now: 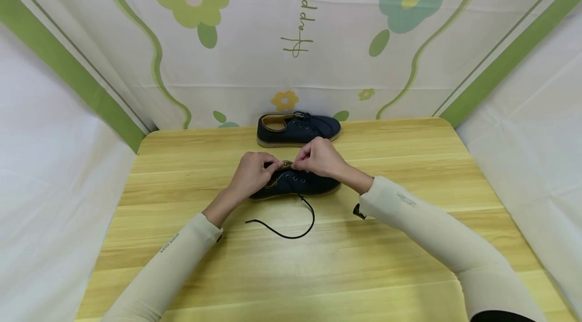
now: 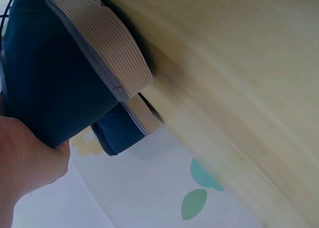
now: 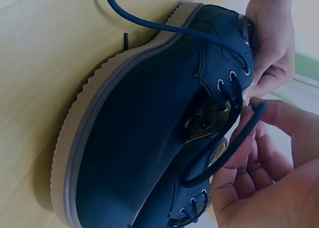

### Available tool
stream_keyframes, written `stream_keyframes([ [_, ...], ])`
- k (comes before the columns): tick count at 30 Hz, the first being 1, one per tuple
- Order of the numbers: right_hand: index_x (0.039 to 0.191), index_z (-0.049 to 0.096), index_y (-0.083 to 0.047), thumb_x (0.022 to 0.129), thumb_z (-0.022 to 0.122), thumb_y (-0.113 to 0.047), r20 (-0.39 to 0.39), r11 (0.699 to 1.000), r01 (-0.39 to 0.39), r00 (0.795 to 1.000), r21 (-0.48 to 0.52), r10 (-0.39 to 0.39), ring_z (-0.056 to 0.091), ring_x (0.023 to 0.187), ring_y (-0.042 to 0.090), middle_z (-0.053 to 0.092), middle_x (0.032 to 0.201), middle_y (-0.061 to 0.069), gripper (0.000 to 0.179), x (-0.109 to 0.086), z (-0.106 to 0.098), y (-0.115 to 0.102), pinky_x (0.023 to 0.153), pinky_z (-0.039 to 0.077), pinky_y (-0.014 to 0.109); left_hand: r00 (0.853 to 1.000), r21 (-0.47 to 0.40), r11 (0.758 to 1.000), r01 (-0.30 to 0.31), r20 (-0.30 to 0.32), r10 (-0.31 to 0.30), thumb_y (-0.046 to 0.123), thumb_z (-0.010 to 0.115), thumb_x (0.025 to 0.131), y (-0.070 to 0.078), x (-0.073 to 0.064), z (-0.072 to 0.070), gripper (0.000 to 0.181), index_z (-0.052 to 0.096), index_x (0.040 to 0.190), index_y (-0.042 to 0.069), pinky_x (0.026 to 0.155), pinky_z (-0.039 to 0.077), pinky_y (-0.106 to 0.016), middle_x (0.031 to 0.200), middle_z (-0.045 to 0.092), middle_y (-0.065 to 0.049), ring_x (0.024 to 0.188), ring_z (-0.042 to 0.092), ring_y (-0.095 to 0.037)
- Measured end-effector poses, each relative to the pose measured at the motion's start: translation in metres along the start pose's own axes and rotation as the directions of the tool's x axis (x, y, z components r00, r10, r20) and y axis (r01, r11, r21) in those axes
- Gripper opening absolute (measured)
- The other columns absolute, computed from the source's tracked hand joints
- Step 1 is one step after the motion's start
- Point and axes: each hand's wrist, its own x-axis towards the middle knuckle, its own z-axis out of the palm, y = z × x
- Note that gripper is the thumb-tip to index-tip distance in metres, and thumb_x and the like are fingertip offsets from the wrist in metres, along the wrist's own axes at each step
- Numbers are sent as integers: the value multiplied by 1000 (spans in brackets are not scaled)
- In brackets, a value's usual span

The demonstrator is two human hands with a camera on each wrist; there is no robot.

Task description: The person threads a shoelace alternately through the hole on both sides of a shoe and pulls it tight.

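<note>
A dark blue lace-up shoe (image 1: 313,188) with a ribbed tan sole lies in front of me, toe to the right. My left hand (image 1: 252,173) grips its upper by the opening, near the eyelets. In the right wrist view, my right hand (image 3: 271,163) pinches a dark shoelace (image 3: 230,150) between thumb and finger, close to the eyelet flap and to the left fingers. The lace runs through some eyelets. Its other end (image 1: 291,237) curves loose over the tabletop on my side. In the left wrist view, the left thumb (image 2: 57,160) rests against the shoe; the other fingertips are hidden.
A matching shoe (image 1: 282,136), its lace tied, stands behind at the table's back edge. The wooden tabletop (image 1: 391,271) meets a white cloth backdrop (image 1: 254,74) printed with flowers. White cloth walls (image 1: 59,160) stand at both sides.
</note>
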Motion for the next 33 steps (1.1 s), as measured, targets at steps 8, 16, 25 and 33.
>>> stream_keyframes([
  [8,76,84,-16,90,84,-20,14,999,-41,999,-26,42,66,52,13,71,61,-3,15,5,7,0,55,54,28,1000,-14,1000,8,-5,-8,17,75,100,0,0,0,15,87,93,12,67,48,-30,96,82,-2,67,62,-11],
  [16,74,84,-18,87,84,-22,-77,993,-60,996,-100,53,61,52,11,73,65,-9,13,4,16,-2,51,44,26,1000,-21,1000,1,-21,-1,16,76,100,-2,-1,1,14,87,93,12,67,48,-30,95,82,-2,68,64,-10],
  [25,73,82,-18,84,83,-20,-121,986,-15,993,-168,-6,63,56,8,73,68,-9,12,4,22,-3,52,50,26,1000,-36,999,14,-20,-15,16,76,100,-3,-1,1,14,87,93,13,64,46,-28,96,82,-2,64,60,-9],
  [33,75,81,-17,86,85,-21,-154,979,51,985,-198,-83,62,57,7,74,70,-7,12,5,26,1,54,50,26,1000,-44,999,20,-13,-21,16,76,99,-3,-2,2,13,87,95,11,73,56,-34,95,82,-2,79,72,-14],
])
